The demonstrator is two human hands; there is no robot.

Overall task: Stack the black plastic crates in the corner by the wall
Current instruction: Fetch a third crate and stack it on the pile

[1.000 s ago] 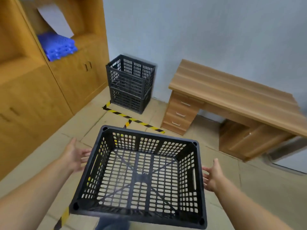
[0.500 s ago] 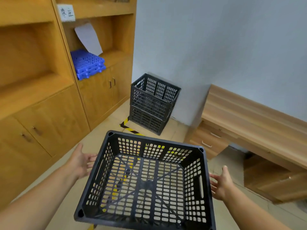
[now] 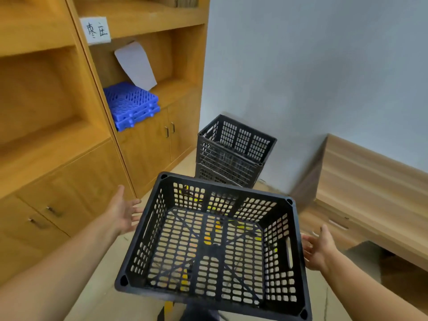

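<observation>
I carry an empty black perforated crate [image 3: 215, 246] in front of me, open side up. My left hand [image 3: 124, 210] presses flat against its left wall and my right hand [image 3: 318, 247] against its right wall, fingers spread, clamping it between the palms. Ahead, a stack of two black crates [image 3: 234, 151] stands on the floor in the corner against the pale wall, just beyond the far rim of the crate I hold.
A tall wooden cabinet [image 3: 92, 144] with shelves and doors lines the left side; blue plastic panels [image 3: 132, 105] lie on one shelf. A wooden desk [image 3: 370, 188] with drawers stands at the right. Yellow-black floor tape shows through the crate's bottom.
The view has advanced toward the corner: the stacked crates and the cabinet look larger and closer, and the desk has slid right. My hands keep the same hold on the crate.
</observation>
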